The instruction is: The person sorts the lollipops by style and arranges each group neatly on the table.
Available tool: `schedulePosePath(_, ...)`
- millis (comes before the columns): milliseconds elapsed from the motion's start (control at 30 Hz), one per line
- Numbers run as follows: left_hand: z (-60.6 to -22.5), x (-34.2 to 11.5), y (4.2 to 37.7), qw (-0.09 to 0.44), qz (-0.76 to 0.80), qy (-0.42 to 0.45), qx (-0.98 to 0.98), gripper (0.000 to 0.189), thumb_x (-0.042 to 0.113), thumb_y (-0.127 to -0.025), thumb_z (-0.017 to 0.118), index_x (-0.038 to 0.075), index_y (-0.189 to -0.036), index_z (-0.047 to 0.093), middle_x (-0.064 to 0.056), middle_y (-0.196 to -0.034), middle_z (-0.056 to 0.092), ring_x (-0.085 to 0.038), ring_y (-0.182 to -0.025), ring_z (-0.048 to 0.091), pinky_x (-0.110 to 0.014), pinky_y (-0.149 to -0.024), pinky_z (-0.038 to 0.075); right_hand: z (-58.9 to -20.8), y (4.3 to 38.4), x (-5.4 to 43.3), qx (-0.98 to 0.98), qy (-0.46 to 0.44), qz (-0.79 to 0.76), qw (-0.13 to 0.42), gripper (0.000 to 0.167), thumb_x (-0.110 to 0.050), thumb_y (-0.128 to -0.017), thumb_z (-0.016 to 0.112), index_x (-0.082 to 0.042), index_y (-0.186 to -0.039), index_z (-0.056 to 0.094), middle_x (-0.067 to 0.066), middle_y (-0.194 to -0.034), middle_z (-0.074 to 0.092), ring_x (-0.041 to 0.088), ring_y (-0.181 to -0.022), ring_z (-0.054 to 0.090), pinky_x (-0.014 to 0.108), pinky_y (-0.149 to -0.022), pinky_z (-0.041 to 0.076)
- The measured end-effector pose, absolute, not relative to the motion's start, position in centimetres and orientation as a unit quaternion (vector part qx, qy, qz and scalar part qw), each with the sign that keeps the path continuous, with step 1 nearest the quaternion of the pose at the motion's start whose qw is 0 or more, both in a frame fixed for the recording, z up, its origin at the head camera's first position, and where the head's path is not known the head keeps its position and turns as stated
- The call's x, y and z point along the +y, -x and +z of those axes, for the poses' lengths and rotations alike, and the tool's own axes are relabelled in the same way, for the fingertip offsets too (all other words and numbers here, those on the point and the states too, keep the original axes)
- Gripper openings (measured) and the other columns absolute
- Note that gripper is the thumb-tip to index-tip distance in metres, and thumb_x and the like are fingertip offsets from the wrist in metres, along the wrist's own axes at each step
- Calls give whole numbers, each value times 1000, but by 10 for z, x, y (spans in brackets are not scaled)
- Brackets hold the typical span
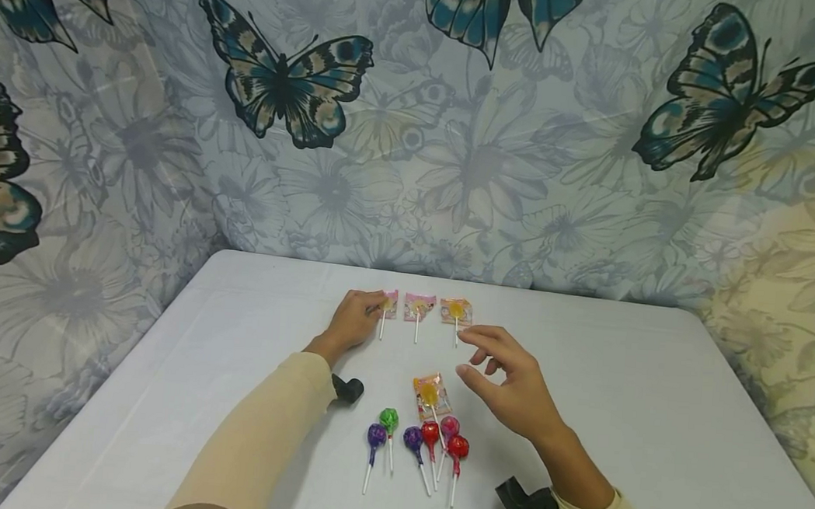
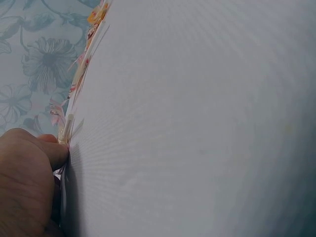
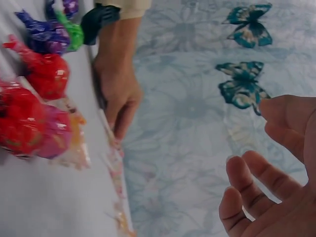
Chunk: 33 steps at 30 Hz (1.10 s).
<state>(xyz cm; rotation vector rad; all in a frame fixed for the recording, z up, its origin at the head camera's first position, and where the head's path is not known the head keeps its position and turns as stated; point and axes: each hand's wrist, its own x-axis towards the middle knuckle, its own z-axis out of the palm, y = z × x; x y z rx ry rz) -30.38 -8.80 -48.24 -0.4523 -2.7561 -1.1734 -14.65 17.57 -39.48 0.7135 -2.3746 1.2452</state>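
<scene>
At the far side of the white table, my left hand point(image 1: 356, 318) pinches the edge of a flat wrapped lollipop point(image 1: 389, 305), leftmost in a row of three. In the left wrist view, thumb and finger meet at its wrapper, low against the tabletop. Beside it lie a pink-wrapped lollipop point(image 1: 418, 307) and an orange-wrapped lollipop point(image 1: 456, 311), sticks toward me. My right hand point(image 1: 512, 381) hovers right of the row, fingers loosely bent and apart, holding nothing. Another orange flat lollipop point(image 1: 430, 394) lies nearer me, its stick across the round lollipops.
Round lollipops lie in the near middle: a green one point(image 1: 389, 419), purple ones point(image 1: 377, 435), red ones point(image 1: 459, 447) and a pink one point(image 1: 449, 426). The white table point(image 1: 649, 425) meets a butterfly-patterned cloth point(image 1: 482, 173) behind. Black wrist mounts point(image 1: 527, 502) sit by both cuffs.
</scene>
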Motion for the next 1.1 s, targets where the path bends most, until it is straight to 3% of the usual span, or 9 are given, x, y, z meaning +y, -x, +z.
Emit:
schedulePosePath(333,-483,-87,303,62,-381,149,-911,34,6,-91,65,4,-124,64,-3,-133,57,-27,-122,48,-39,-105,33,-419,149,168,-841,-251,457,143,44,-5,-81,77,-13,-123,67,2,-121,60,21,-81,59,37,-66,53)
schedulePosePath(600,-481,-87,302,55,-377,148,-913,33,6,-93,62,4,-125,64,-3,-133,57,-26,-122,47,-40,-106,32,-435,154,164,-853,-236,455,96,42,-6,-82,76,-16,-122,68,-2,-119,60,15,-82,57,31,-66,51)
schedulePosePath(867,-481,-88,304,46,-374,147,-915,33,8,-94,61,5,-127,63,-2,-136,55,-24,-123,45,-38,-106,31,-448,160,161,-861,-245,441,65,37,-5,-83,74,-9,-120,68,-1,-116,59,10,-78,56,28,-63,51)
schedulePosePath(1100,-484,-89,305,49,-372,150,-915,33,8,-94,61,6,-127,63,-2,-135,55,-24,-122,46,-37,-106,31,-458,162,159,-879,-226,417,52,41,-7,-83,75,-10,-123,66,0,-115,60,9,-78,57,25,-65,51)
